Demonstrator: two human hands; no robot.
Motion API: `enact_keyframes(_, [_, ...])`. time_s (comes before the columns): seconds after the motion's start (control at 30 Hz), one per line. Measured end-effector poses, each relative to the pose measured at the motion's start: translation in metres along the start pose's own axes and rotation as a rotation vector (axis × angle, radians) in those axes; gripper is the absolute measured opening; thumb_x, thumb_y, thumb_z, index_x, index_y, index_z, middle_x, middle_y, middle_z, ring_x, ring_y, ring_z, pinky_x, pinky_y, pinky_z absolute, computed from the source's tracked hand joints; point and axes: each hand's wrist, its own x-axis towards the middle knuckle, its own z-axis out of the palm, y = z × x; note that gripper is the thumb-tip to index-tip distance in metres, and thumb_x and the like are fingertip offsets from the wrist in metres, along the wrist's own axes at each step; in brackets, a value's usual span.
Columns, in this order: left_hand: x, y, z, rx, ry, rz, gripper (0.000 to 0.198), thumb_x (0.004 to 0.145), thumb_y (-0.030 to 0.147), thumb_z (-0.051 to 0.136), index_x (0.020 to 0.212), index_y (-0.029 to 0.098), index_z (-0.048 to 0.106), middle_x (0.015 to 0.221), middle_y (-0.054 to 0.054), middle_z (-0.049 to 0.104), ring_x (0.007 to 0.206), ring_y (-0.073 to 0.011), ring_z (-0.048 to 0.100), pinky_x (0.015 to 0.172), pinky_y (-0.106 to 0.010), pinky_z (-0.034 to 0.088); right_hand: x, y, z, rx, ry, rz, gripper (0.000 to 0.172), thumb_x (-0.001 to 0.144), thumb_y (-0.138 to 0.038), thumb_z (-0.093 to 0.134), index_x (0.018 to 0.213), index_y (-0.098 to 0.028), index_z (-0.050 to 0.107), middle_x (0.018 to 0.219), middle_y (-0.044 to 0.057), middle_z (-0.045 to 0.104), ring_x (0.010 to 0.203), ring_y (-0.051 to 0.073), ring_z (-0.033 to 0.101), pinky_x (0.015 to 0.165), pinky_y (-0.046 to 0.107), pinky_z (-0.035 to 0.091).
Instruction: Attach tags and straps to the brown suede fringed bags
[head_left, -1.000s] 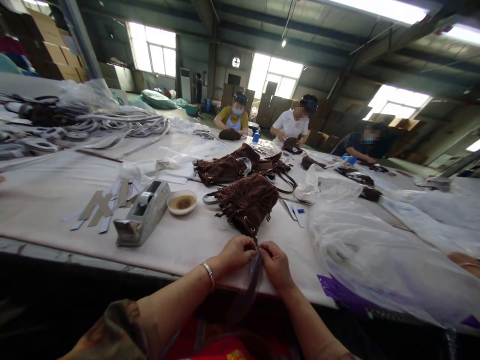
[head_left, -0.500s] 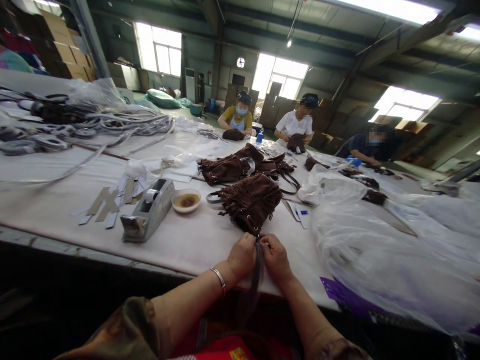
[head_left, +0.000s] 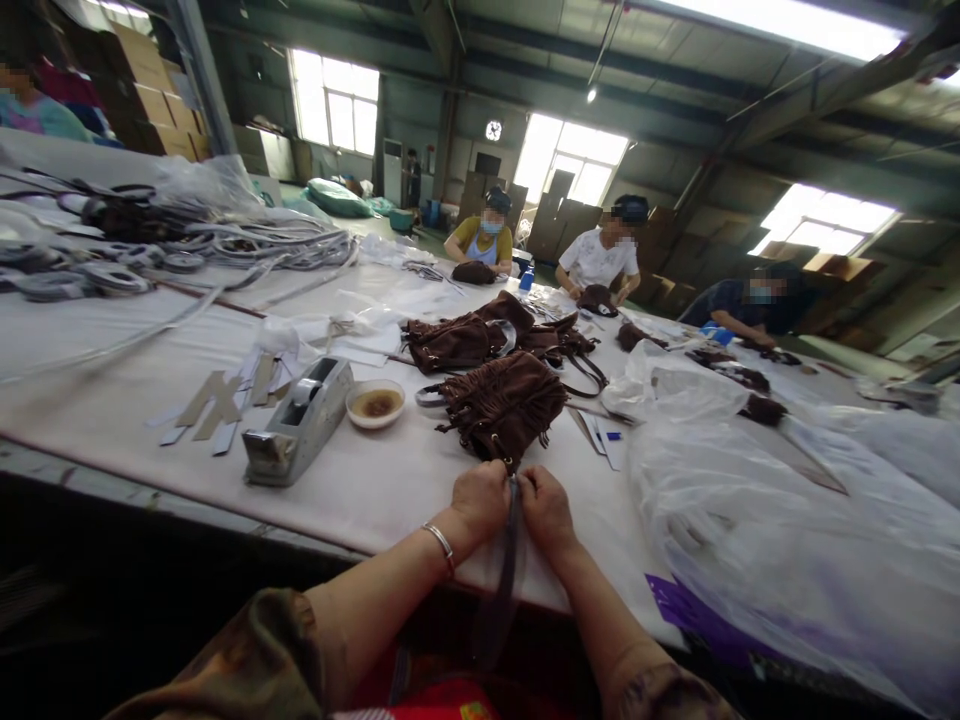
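A dark brown fringed bag (head_left: 502, 400) lies on the table in front of me. From its near end a long strap (head_left: 510, 545), which looks wrapped in greyish film, hangs down over the table edge toward my lap. My left hand (head_left: 482, 497) and my right hand (head_left: 545, 505) meet at the top of this strap, close to the bag. Both have their fingers closed in a pinch on it, one from each side. The fingertips partly hide the spot where strap and bag join.
Left of the bag are a shallow dish (head_left: 376, 404) with brown contents and a grey tape dispenser (head_left: 296, 425). More brown bags (head_left: 457, 340) lie behind. Clear plastic sheeting (head_left: 750, 530) covers the right side; wrapped straps (head_left: 262, 245) heap at far left. Several co-workers sit across.
The camera view has shifted slightly, so the scene appears a little to the right. My hands stay at the strap's top, with the right fingers curled in a bit closer.
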Motion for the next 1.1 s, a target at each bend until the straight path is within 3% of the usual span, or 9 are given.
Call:
enact_keyframes(0.17, [-0.015,-0.003,-0.003,-0.156,0.002,-0.050,0.023,0.092,0.037,0.047,0.091,0.018,0.061,0.087,-0.009,0.069,0.080,-0.0211,0.064,0.072,-0.030,0.045,0.008,-0.003,0.005,0.009,0.086,0.055,0.020,0.085,-0.033,0.045,0.073,-0.020,0.057,0.072,0.004,0.063,0.069,0.020,0.056,0.066,0.030,0.040])
enact_keyframes(0.3, [-0.047,0.000,-0.007,0.009,-0.075,0.058,0.037,0.083,0.051,0.057,0.096,0.016,0.062,0.095,-0.012,0.066,0.086,-0.0264,0.063,0.076,-0.035,0.048,0.015,0.001,0.012,0.067,0.129,0.106,0.024,0.084,-0.037,0.046,0.073,-0.020,0.059,0.072,0.005,0.065,0.070,0.021,0.057,0.069,0.031,0.042])
enact_keyframes(0.43, [-0.062,0.004,-0.013,0.126,-0.232,0.122,0.025,0.081,0.037,0.056,0.091,0.016,0.064,0.093,-0.013,0.066,0.085,-0.0282,0.065,0.078,-0.038,0.051,0.018,0.010,0.011,0.085,0.146,0.154,0.027,0.085,-0.041,0.046,0.073,-0.020,0.059,0.068,0.005,0.065,0.066,0.021,0.059,0.067,0.032,0.044])
enact_keyframes(0.57, [-0.059,0.009,-0.017,0.129,-0.269,0.103,0.018,0.079,0.021,0.051,0.091,0.015,0.063,0.092,-0.013,0.068,0.084,-0.0275,0.066,0.077,-0.037,0.053,0.008,0.018,-0.004,0.118,0.136,0.194,0.030,0.086,-0.046,0.049,0.076,-0.020,0.060,0.062,0.003,0.066,0.060,0.021,0.062,0.061,0.031,0.047])
enact_keyframes(0.7, [-0.057,0.017,-0.015,0.109,-0.294,0.067,0.026,0.077,0.014,0.051,0.101,0.013,0.059,0.095,-0.014,0.068,0.085,-0.0269,0.067,0.079,-0.037,0.054,-0.006,0.011,-0.013,0.168,-0.034,0.239,0.036,0.085,-0.054,0.052,0.078,-0.020,0.064,0.060,0.002,0.067,0.053,0.019,0.062,0.054,0.030,0.047])
enact_keyframes(0.83, [-0.059,0.026,-0.006,0.076,-0.326,0.101,0.046,0.074,0.009,0.054,0.121,0.009,0.051,0.111,-0.019,0.063,0.097,-0.0291,0.065,0.088,-0.039,0.053,0.002,0.001,-0.003,0.022,-0.039,0.186,0.031,0.077,-0.041,0.061,0.098,-0.019,0.068,0.060,0.002,0.067,0.058,0.022,0.064,0.056,0.030,0.046])
enact_keyframes(0.93, [-0.063,0.027,-0.005,0.070,-0.340,0.172,0.057,0.071,0.011,0.059,0.127,0.010,0.047,0.115,-0.019,0.061,0.097,-0.0290,0.064,0.089,-0.038,0.053,0.019,0.000,0.007,-0.039,-0.008,0.141,0.025,0.070,-0.028,0.058,0.092,-0.021,0.069,0.057,0.001,0.066,0.056,0.021,0.062,0.055,0.029,0.044])
enact_keyframes(1.1, [-0.061,0.010,-0.031,0.198,-0.365,0.323,0.038,0.076,0.006,0.052,0.113,0.013,0.055,0.100,-0.014,0.065,0.080,-0.0257,0.066,0.074,-0.035,0.054,0.028,0.006,0.009,-0.086,0.021,0.124,0.019,0.063,-0.018,0.055,0.078,-0.022,0.065,0.059,0.004,0.065,0.058,0.022,0.060,0.055,0.029,0.040])
